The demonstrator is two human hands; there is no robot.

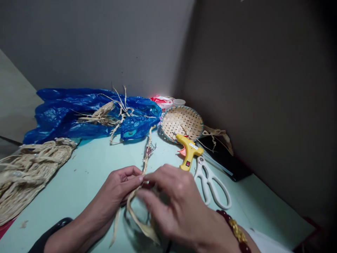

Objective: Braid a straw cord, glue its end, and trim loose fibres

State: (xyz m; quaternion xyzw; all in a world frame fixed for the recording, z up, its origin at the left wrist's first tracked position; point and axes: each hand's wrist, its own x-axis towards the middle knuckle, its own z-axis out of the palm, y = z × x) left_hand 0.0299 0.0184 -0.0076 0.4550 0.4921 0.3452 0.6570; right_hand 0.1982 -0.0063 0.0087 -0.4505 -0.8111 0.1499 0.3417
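Observation:
My left hand (119, 186) and my right hand (173, 200) meet near the table's front edge, both pinching a braided straw strand (146, 154) that runs away from me across the pale green table (86, 175). Loose flat straw ends (137, 221) hang down from between my fingers. A metal clip (149, 151) sits on the braid farther up. My right wrist wears a dark red bead bracelet (234, 228).
A yellow glue gun (189, 151) and white scissors (213, 186) lie just right of my hands. Behind stand a small woven basket (182, 122), a blue plastic bag (86, 112) with loose straw (107, 116), and a straw bundle (28, 172) at left. Grey walls close the corner.

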